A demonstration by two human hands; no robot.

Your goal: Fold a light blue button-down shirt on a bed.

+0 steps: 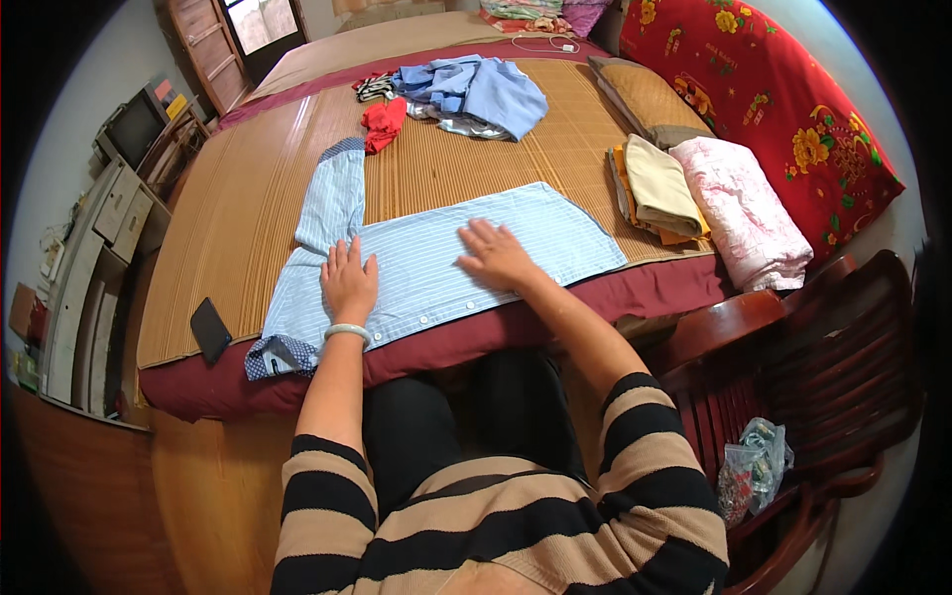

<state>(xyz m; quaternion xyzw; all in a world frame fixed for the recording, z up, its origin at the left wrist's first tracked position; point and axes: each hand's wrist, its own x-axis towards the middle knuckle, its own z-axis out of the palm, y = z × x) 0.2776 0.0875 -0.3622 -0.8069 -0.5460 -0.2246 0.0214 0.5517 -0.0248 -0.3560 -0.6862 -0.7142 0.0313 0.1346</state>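
A light blue striped button shirt (424, 260) lies flat near the front edge of the bed, folded lengthwise, its button edge towards me. Its sleeve stretches away from me on the left, with a dark patterned cuff at the far end. The patterned collar sits at the near left, over the mat's edge. My left hand (349, 281) rests flat on the shirt near its shoulder part, fingers apart, a pale bangle on the wrist. Over the middle of the shirt is my right hand (494, 255), slightly blurred, fingers spread and palm down, holding nothing.
A woven mat (223, 201) covers the bed. Rumpled blue clothes (476, 93) and a red cloth (383, 125) lie farther back. Folded clothes (658, 186) and a rolled pink-white quilt (744, 212) are at right, a phone (211, 330) at left. A wooden chair (825, 372) stands nearby.
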